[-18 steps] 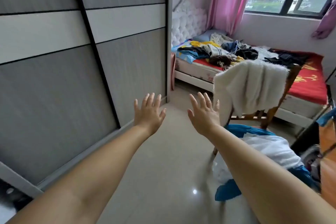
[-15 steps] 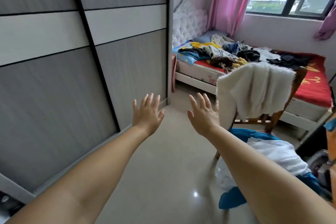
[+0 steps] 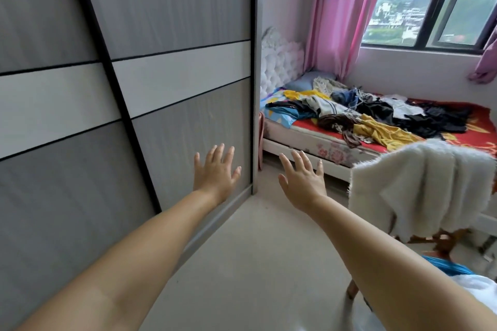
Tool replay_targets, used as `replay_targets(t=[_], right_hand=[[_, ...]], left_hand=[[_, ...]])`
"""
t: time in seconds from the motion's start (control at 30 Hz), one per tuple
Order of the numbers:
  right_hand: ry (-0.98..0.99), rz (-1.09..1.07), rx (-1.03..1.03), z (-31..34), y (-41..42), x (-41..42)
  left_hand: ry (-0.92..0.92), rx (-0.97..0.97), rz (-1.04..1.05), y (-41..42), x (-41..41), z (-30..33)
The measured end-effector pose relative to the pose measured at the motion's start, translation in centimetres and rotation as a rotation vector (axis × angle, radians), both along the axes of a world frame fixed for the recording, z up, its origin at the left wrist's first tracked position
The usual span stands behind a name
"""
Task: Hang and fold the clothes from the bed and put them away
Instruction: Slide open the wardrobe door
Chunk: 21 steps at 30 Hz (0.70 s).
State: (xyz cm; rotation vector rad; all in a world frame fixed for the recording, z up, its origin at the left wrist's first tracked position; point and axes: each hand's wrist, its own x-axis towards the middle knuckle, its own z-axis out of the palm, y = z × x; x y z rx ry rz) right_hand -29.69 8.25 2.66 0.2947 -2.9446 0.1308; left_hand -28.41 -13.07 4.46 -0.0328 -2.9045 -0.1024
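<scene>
A: Both hands out front, left hand [image 3: 215,172] and right hand [image 3: 303,182], fingers spread and holding nothing.

B: The clothes [image 3: 360,113] lie heaped on the bed [image 3: 309,140], well ahead, beside the shut wardrobe [image 3: 166,105].

A: Smart play, I'd say: skirt the chair [image 3: 441,242] with its white throw [image 3: 422,188], then lift one garment off the top.

Grey sliding wardrobe doors with black trim [image 3: 161,88] fill the left wall, above a glossy pale tiled floor [image 3: 255,263]. Pink curtains [image 3: 341,16] frame a daylit dark-framed window [image 3: 435,8]. A wooden chair draped in white fleece [image 3: 422,185] stands right.
</scene>
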Motion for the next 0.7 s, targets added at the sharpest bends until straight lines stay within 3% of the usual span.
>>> replay_targets(t=[0.7], right_hand=[[0.056, 0.086, -0.096, 4.2, -1.8, -44.4]], left_hand=[[0.083, -0.026, 0.08, -0.6, -42.5, 4.1]])
